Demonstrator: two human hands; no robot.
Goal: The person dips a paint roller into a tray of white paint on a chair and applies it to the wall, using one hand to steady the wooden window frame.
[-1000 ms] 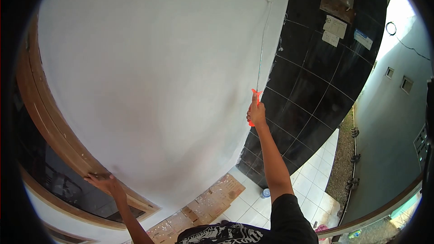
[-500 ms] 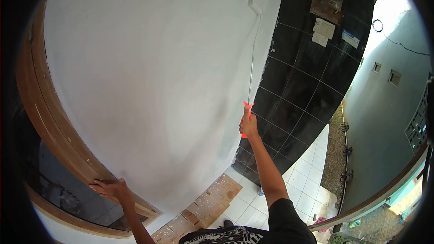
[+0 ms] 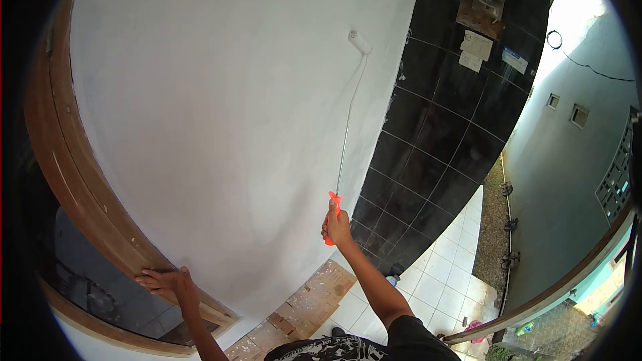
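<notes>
The right hand (image 3: 338, 226) is wrapped around the orange handle (image 3: 334, 202) of a paint roller, fingers curled and thumb lying up along it; the palm side of the grip is hidden. A thin metal rod (image 3: 346, 134) runs up from the handle to the white roller head (image 3: 360, 41), which is at the upper part of the white wall (image 3: 200, 107), left of the black tiles (image 3: 428, 154). White on white, the roller's edges are hard to make out, and whether wet paint coats it cannot be told.

The left hand (image 3: 167, 283) is spread on the wooden frame (image 3: 100, 207), fingers reaching over the wood; its underside is out of sight. The dark opening beside the frame shows only dim, blurred shapes.

Cardboard (image 3: 304, 304) spotted with white lies on the floor along the wall, partly covered by the person's patterned black shirt (image 3: 328, 347), itself cut off by the bottom edge. A bluish item (image 3: 392, 281) by the tiles is partly hidden behind the right arm. Papers (image 3: 475, 50) on the tiles carry unreadable print. Black corners crop the outer view.
</notes>
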